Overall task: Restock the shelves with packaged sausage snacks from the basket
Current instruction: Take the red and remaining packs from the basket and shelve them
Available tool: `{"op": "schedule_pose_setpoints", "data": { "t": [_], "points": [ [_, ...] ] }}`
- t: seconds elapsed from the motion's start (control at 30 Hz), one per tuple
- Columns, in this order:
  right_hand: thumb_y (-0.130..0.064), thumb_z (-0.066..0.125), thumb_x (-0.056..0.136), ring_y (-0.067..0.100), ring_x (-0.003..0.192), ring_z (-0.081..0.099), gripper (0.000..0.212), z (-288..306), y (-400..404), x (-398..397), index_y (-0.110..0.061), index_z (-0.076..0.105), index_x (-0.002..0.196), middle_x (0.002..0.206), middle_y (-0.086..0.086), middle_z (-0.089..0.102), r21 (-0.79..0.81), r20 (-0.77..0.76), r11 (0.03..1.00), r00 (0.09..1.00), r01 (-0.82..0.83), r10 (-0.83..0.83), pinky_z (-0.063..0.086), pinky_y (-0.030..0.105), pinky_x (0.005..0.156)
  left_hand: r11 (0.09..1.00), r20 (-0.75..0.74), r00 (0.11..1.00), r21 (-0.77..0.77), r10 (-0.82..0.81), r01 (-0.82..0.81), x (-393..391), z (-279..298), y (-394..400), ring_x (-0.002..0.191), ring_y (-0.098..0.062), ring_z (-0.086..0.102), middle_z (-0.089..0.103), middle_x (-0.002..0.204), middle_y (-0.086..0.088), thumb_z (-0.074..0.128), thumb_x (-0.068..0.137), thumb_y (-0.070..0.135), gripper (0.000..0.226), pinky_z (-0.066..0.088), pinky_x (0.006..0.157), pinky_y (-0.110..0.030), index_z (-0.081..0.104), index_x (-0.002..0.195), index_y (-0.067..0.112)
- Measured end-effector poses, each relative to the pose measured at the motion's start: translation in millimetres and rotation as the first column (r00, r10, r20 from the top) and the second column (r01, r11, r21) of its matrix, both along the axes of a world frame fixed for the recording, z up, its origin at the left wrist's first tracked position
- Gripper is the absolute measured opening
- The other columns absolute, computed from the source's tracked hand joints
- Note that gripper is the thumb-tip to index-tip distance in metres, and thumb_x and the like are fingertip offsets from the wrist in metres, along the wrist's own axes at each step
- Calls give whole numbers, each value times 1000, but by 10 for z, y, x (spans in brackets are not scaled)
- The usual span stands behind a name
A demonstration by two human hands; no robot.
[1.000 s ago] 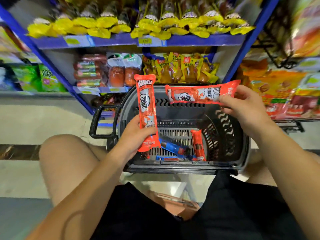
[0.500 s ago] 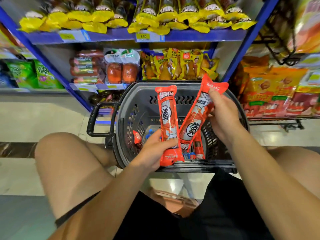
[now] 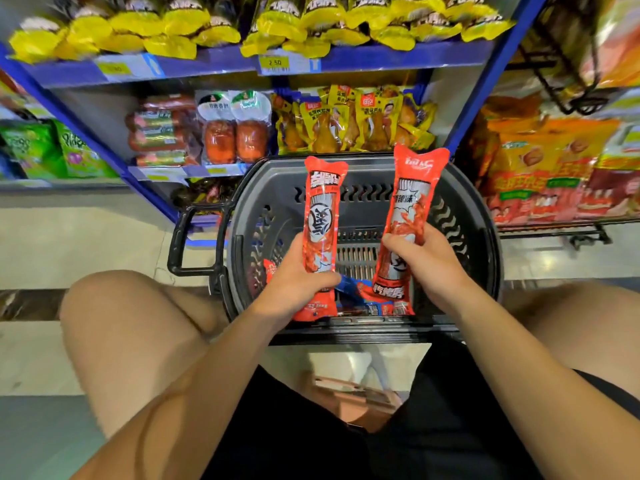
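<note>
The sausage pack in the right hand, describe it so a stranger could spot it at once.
Find the dark plastic basket in front of the blue shelves. Two long red sausage packs are held upright above it; this pack is the right one, gripped by the right hand. Unlike its neighbour, it leans slightly and reaches higher.

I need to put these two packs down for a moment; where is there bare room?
Bare grille floor of the basket shows between the two red packs. Its near end is crowded with loose packs; the shelf behind is packed full.

arms (image 3: 194, 386): bare, no sleeves | shorts (image 3: 398, 445): black | knees: bare
</note>
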State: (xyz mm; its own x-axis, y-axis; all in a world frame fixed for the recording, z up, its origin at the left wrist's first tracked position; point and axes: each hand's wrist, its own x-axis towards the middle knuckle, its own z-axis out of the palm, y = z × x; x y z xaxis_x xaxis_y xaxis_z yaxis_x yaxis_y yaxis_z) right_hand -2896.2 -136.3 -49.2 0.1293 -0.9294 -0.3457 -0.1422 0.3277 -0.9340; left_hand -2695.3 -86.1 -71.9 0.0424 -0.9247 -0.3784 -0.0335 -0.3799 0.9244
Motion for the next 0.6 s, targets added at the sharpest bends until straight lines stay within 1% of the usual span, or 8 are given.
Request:
{"op": "schedule_pose_setpoints", "data": {
  "t": [0.07, 0.13, 0.23, 0.3, 0.37, 0.47, 0.53, 0.6],
  "points": [
    [-24, 69, 88, 17, 87, 69, 11, -32, -9, -31, -23, 66, 98, 92, 3, 72, 3, -50, 999, 998, -46, 46, 56, 38, 85, 1000, -59, 998, 9, 6, -5, 34, 46, -56, 105, -20, 66, 70, 112, -3, 68, 88, 21, 32, 51, 96, -45, 56, 118, 28],
    [-27, 70, 87, 17, 87, 68, 15, -63, -7, -38, -26, 66, 101, 93, 2, 72, 12, -94, 997, 993, -73, 73, 56, 36, 82, 999, -114, 993, 17, 36, -35, 60, 75, -105, 101, -23, 68, 71, 108, -4, 65, 91, 20, 21, 51, 96, -51, 60, 111, 22],
    [-21, 69, 89, 18, 84, 70, 14, -90, 17, -12, -22, 66, 102, 92, 5, 73, 53, -65, 995, 994, -89, 93, 56, 36, 80, 999, -99, 995, -40, 27, -31, 95, 90, -173, 93, -29, 67, 69, 97, -11, 71, 76, 4, 37, 53, 94, -51, 59, 110, 13],
    [-15, 68, 90, 25, 80, 69, 10, -95, 37, 13, -16, 63, 99, 87, 11, 70, 90, 8, 992, 996, -88, 88, 57, 39, 77, 996, -79, 997, -86, 13, -20, 126, 127, -212, 87, -23, 66, 67, 94, -8, 68, 74, -8, 50, 55, 90, -46, 56, 114, 20],
    [-10, 67, 90, 25, 76, 67, 8, -97, 66, 55, -14, 62, 95, 83, 12, 67, 138, 101, 988, 993, -68, 55, 57, 41, 76, 991, -165, 984, -97, 73, -90, 145, 158, -262, 82, -19, 64, 64, 88, -4, 62, 72, -11, 52, 54, 87, -45, 56, 112, 22],
    [-6, 69, 88, 22, 73, 67, 11, -93, 124, 146, -13, 63, 93, 78, 6, 70, 165, 156, 986, 988, -22, -4, 57, 42, 77, 936, -494, 811, 17, 313, -351, 143, 162, -391, 83, -24, 61, 60, 84, -5, 64, 82, 13, 31, 53, 82, -45, 52, 111, 13],
    [-5, 71, 86, 20, 75, 70, 14, -94, 171, 243, -12, 64, 95, 82, 6, 73, 166, 185, 986, 981, 23, -54, 59, 36, 74, 883, -618, 668, 96, 415, -460, 137, 125, -496, 92, -21, 60, 59, 94, -5, 61, 90, 35, 45, 51, 87, -40, 50, 128, 14],
    [-5, 71, 86, 16, 76, 72, 14, -95, 197, 353, -12, 65, 98, 83, 2, 75, 158, 238, 985, 965, 70, -107, 59, 31, 71, 860, -678, 592, 121, 436, -495, 105, 94, -579, 106, -21, 59, 59, 112, -7, 62, 86, 47, 68, 49, 96, -41, 43, 142, 14]
  ]
}}
